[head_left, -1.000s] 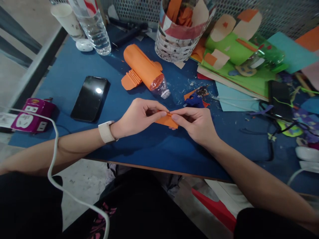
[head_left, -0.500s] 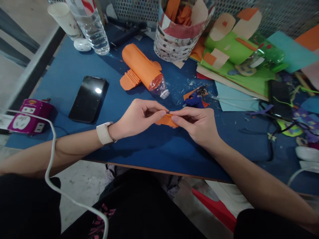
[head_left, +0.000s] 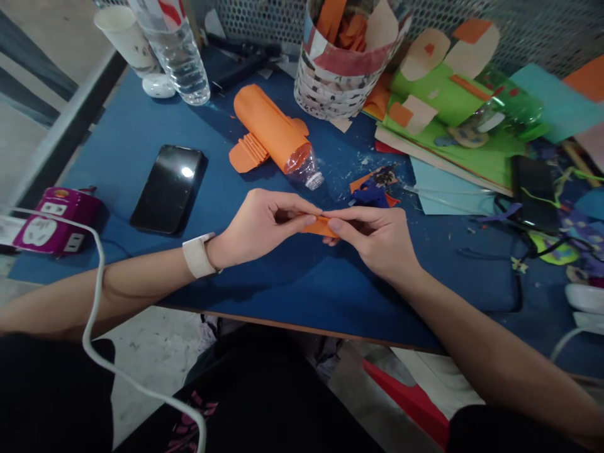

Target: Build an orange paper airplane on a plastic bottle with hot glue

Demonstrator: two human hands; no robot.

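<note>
A small piece of orange paper [head_left: 319, 226] is pinched between both hands over the near part of the blue table. My left hand [head_left: 264, 223], a pale band on its wrist, grips the paper's left end between thumb and fingers. At the other end, my right hand [head_left: 377, 236] pinches it the same way. Fingers cover much of the paper's upper edge. Beyond the hands lies a plastic bottle [head_left: 304, 167] wrapped in an orange paper tube [head_left: 268, 126], with a pleated orange paper flap [head_left: 248, 153] at its side.
A phone [head_left: 167, 189] and a purple power adapter [head_left: 56, 220] lie left on the blue table [head_left: 264, 289]. Behind stand a water bottle [head_left: 184, 69], paper cup [head_left: 127, 41] and woven paper basket [head_left: 325, 88]. Green paper craft [head_left: 434, 94] and scraps fill the right.
The fingers have shifted slightly on the orange paper, and less of it shows now. Both hands stay in nearly the same place. The whole view has moved a little.
</note>
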